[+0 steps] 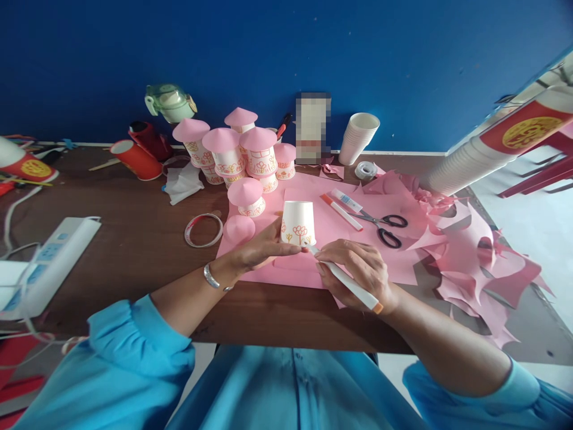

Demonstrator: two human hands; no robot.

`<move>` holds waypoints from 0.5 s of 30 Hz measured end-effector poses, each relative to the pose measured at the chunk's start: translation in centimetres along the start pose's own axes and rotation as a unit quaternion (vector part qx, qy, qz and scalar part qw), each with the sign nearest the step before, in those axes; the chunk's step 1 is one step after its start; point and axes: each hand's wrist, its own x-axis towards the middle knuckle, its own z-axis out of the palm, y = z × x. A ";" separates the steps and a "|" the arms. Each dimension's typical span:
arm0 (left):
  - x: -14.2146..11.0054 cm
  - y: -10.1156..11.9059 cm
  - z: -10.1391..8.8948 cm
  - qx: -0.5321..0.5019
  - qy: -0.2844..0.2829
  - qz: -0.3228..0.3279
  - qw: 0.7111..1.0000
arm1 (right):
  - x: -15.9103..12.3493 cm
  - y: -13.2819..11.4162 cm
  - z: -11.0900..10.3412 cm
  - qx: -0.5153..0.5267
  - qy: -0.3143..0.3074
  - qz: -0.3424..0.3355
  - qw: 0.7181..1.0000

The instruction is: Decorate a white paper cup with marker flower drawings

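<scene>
An upturned white paper cup (298, 221) with orange flower drawings stands on a pink paper sheet (331, 230). My left hand (259, 248) steadies the cup from its left side, fingers pressed to the wall. A white marker with an orange end (347, 279) is gripped in my right hand (360, 272), its tip touching the cup's lower rim. A loose pink paper cone (239, 228) lies just left of my left hand.
Several cups topped with pink cones (233, 152) cluster behind. Scissors (384, 226), another marker (342, 212), a glue tube (347, 200), tape rolls (203, 230), stacked white cups (358, 137), pink scraps (470, 251), red cups (136, 158) and a power strip (54, 257) surround them.
</scene>
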 end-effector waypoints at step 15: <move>0.2 0.3 0.1 0.061 -0.001 0.009 0.998 | -0.2 0.0 0.4 0.002 -0.011 -0.001 1.000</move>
